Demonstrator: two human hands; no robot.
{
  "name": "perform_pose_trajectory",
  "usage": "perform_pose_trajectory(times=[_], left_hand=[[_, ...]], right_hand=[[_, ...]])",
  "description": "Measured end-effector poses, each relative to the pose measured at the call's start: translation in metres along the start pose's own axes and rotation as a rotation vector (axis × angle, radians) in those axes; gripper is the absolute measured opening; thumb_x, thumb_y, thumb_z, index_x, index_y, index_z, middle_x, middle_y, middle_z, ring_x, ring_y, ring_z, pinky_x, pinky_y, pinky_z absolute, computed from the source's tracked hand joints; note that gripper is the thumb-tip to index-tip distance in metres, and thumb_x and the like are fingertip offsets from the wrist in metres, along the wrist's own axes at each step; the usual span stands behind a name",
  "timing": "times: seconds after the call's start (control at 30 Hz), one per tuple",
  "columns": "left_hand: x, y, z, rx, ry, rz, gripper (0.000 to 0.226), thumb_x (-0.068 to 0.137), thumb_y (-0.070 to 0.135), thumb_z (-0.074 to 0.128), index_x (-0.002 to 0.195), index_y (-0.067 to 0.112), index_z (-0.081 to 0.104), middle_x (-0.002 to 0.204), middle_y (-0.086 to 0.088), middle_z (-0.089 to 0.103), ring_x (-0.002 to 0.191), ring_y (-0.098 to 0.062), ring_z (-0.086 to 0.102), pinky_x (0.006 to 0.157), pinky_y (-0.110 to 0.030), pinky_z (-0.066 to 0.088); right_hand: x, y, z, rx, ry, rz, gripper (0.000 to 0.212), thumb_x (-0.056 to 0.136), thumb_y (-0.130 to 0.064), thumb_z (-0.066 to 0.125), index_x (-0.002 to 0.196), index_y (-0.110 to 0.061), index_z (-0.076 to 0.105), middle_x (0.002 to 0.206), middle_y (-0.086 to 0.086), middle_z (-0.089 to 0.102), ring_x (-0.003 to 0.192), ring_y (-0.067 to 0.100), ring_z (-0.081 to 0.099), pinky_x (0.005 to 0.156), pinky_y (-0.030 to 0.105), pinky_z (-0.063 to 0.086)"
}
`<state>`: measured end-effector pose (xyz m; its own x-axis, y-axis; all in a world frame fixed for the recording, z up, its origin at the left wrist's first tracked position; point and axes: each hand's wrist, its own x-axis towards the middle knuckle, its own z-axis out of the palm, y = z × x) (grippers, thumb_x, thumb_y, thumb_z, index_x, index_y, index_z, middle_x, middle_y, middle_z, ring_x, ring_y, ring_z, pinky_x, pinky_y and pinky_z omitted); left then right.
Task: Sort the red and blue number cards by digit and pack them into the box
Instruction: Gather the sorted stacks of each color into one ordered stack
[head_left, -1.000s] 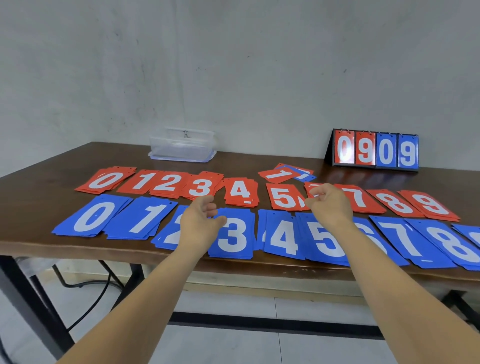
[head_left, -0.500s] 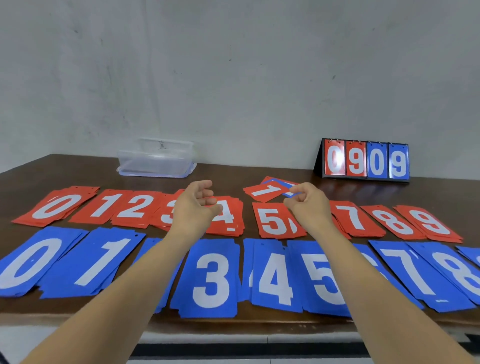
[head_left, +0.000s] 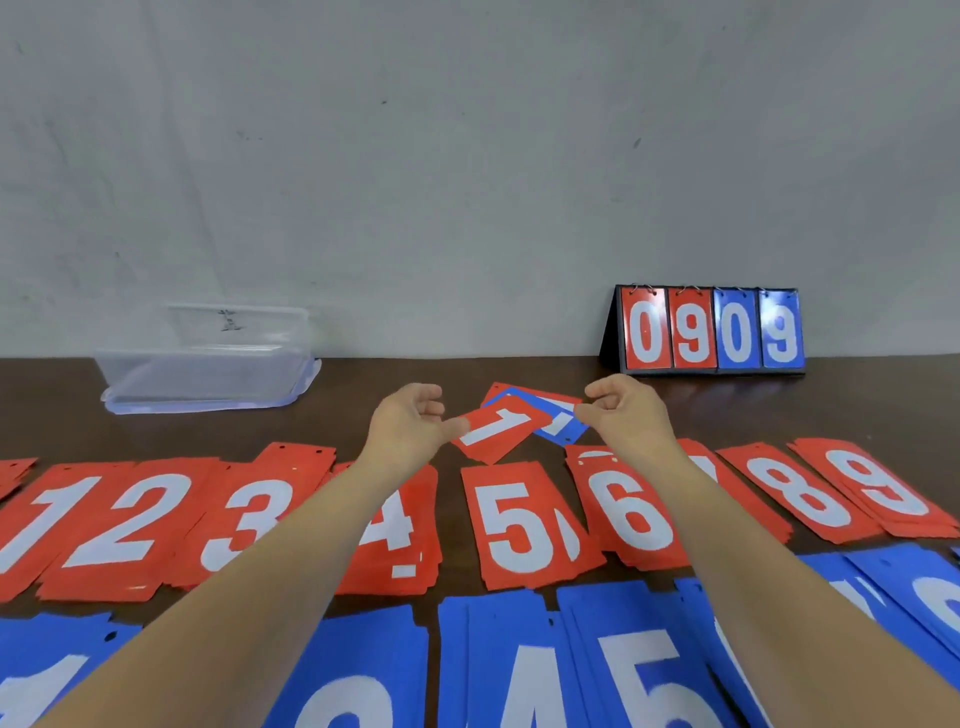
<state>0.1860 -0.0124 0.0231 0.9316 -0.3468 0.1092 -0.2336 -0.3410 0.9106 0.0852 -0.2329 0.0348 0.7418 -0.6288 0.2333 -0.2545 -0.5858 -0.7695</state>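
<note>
A grey plastered wall (head_left: 467, 156) and a dark wooden table (head_left: 363, 384) are pictured, the table largely covered by number cards (head_left: 130, 519). Across its middle the red piles (head_left: 509, 525) are laid side by side by digit, 1 through 9 being readable, though the 7 is mostly hidden behind the right forearm (head_left: 727, 545). Nearer the camera the blue piles (head_left: 587, 623) are set in a second row, cut off by the frame's lower edge. Sorting is judged nearly finished: only a small loose heap (head_left: 530, 410) is left beyond the red row, where a red 1 card (head_left: 501, 426) lies tilted on a blue card (head_left: 571, 434) and at least one more red card. The left grip (head_left: 410, 421) is held just beside the red 1 card, fingers loosely curled around nothing, thumb stretched to the card's corner; contact cannot be confirmed. The right grip (head_left: 623, 410) is curled at the heap's opposite edge, thumb and forefinger drawn together by the blue card; whether a card is pinched cannot be told. Packing is judged not yet begun: the clear plastic box (head_left: 208, 364) at the far left, well apart from the heap, appears to hold no cards. A flip scoreboard (head_left: 711, 332) reading 0909 is stood at the back right.
</note>
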Motion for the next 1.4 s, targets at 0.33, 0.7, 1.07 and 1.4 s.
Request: perform_pose_trajectory(times=[0.33,0.7,1.07,1.4], left_hand=[[0.071,-0.012,0.05,0.824,-0.206,-0.077,0.106,0.061,0.077,0.071,0.147,0.025,0.038,0.144,-0.004,0.044,0.134,-0.028,0.038,0.109,-0.045,0.034],[0.076,-0.018,0.037,0.551,-0.101,-0.173,0.084,0.066,0.046,0.086,0.13,0.015,0.041,0.124,-0.002,0.054,0.107,-0.021,0.053,0.086,-0.036,0.048],[0.077,-0.023,0.01,0.033,0.066,-0.278,0.024,0.094,0.018,0.064,0.115,0.008,0.065,0.105,-0.008,0.068,0.083,-0.018,0.062,0.071,-0.029,0.051],[0.072,-0.039,-0.055,-0.546,0.36,-0.458,0.027,0.097,0.019,0.059,0.122,0.009,0.057,0.097,-0.006,0.065,0.075,-0.014,0.059,0.063,-0.026,0.045]], right_hand=[[0.078,0.021,0.033,-0.05,-0.178,0.009,0.033,0.086,-0.025,0.071,0.117,-0.018,0.06,0.106,-0.002,0.063,0.097,0.013,0.058,0.08,0.031,0.053],[0.082,0.031,0.041,-0.056,-0.174,0.035,0.034,0.088,-0.024,0.07,0.119,-0.017,0.059,0.114,0.003,0.064,0.106,0.014,0.056,0.077,0.032,0.056],[0.081,0.015,0.046,-0.055,-0.212,-0.007,0.03,0.088,-0.022,0.069,0.117,-0.017,0.061,0.116,0.002,0.064,0.101,0.011,0.055,0.076,0.028,0.052],[0.088,-0.013,0.079,-0.135,-0.297,-0.028,0.041,0.084,-0.038,0.071,0.118,-0.016,0.064,0.123,0.002,0.062,0.116,0.021,0.054,0.098,0.038,0.046]])
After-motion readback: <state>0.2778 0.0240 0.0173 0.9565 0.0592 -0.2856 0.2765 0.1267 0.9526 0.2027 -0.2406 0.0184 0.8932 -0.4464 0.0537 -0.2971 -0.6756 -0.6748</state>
